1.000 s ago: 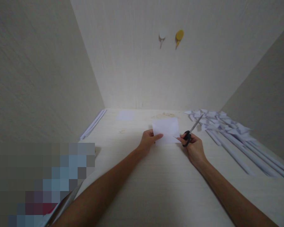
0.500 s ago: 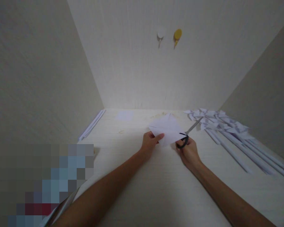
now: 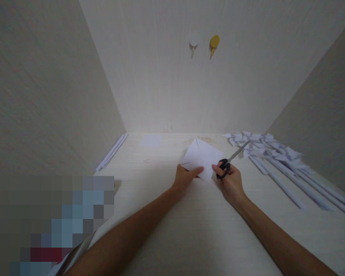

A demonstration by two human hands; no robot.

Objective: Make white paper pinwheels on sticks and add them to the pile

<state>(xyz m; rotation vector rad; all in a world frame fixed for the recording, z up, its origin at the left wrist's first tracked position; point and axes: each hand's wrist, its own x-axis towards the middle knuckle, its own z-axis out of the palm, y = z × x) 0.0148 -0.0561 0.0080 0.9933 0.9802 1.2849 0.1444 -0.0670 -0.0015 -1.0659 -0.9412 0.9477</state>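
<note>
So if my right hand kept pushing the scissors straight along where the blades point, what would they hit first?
Probably the paper pinwheels: the scissors in your right hand aim up-right at that pile, though depth is hard to judge.

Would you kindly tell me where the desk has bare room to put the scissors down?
Bare desk lies between the two forearms, and more between the left hand and the paper strips by the left wall. The right side is crowded with paper pinwheels, beside the right hand holding the scissors next to the paper sheet.
</note>
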